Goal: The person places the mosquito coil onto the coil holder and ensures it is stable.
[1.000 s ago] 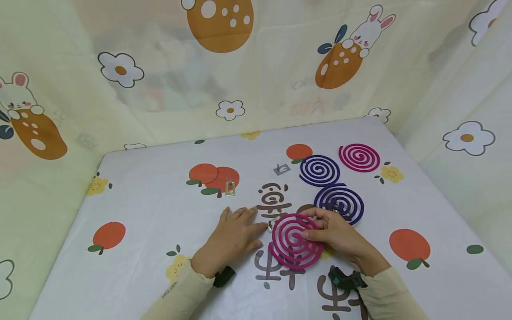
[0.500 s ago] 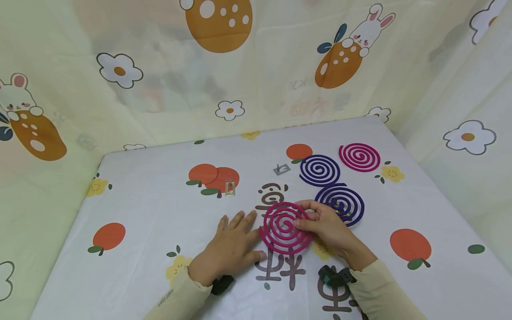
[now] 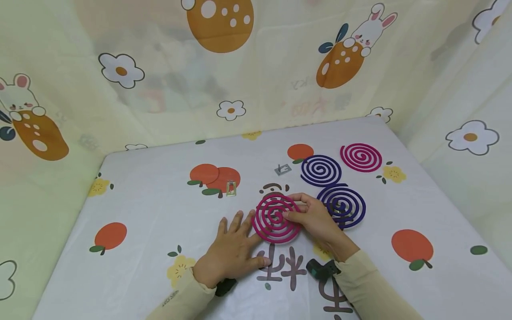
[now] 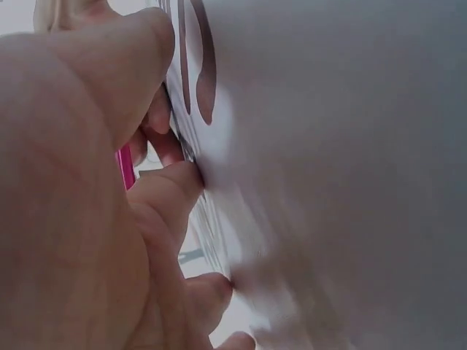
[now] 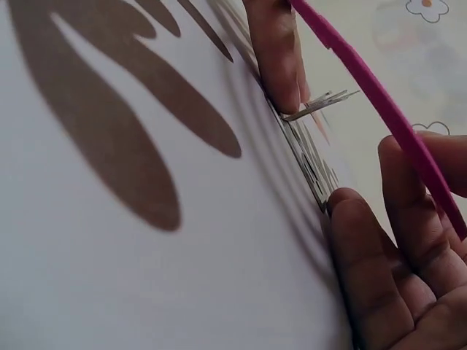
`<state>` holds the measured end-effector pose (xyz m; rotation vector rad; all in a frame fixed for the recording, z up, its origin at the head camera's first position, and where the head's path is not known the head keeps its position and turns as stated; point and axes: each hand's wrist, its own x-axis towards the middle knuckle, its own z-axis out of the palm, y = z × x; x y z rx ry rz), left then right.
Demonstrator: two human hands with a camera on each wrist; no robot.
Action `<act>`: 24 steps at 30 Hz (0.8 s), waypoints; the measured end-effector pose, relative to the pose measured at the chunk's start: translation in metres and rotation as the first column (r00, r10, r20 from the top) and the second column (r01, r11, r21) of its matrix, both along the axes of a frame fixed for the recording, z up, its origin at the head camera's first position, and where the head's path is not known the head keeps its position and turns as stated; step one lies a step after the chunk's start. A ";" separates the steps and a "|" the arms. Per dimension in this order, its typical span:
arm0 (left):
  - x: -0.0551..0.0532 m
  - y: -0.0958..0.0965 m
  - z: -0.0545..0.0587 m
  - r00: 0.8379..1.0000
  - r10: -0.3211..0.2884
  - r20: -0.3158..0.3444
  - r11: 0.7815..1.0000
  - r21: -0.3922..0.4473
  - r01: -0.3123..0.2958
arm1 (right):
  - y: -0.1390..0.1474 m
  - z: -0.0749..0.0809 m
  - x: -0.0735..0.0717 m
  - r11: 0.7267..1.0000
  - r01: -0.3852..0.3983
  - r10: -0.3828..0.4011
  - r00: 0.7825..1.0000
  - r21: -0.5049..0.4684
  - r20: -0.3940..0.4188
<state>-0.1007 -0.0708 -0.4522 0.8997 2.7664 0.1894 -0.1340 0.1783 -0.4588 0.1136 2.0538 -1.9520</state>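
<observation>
In the head view my right hand (image 3: 316, 222) pinches a pink mosquito coil (image 3: 277, 216) at its centre and right side, raised and tilted off the table. My left hand (image 3: 230, 255) lies just left of it, fingers spread on the cloth, the index fingertip reaching under the coil's left edge. The right wrist view shows a fingertip pressing a small metal coil stand (image 5: 321, 106) against the cloth, its prong sticking up towards the pink coil. From above, the coil hides this stand. No contact between prong and coil is visible.
Two dark blue mosquito coils (image 3: 320, 170) lie beyond my right hand, the nearer one close to its knuckles. Another pink coil (image 3: 362, 155) is at the back right. A grey metal stand (image 3: 283, 169) and a brass-coloured stand (image 3: 231, 194) lie further back.
My right hand has carried the pink coil left and away from me, from beside the metal stand to over it. My left hand stays almost in place.
</observation>
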 end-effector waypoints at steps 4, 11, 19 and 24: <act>-0.001 0.000 0.001 1.000 0.005 -0.004 1.000 -0.020 -0.005 | -0.001 0.002 -0.002 1.000 -0.006 0.006 1.000 0.007 0.011; -0.004 0.000 0.002 1.000 0.029 0.002 0.999 -0.041 -0.028 | -0.002 0.005 0.000 0.999 -0.002 0.001 0.999 0.038 0.033; -0.007 -0.001 -0.002 0.999 0.036 0.008 0.999 -0.039 -0.036 | -0.001 0.001 0.002 0.999 0.019 -0.018 1.000 -0.030 0.013; -0.006 -0.001 -0.004 1.000 0.030 0.000 0.999 -0.020 -0.030 | -0.002 0.000 0.000 0.996 0.059 -0.058 0.998 -0.060 0.025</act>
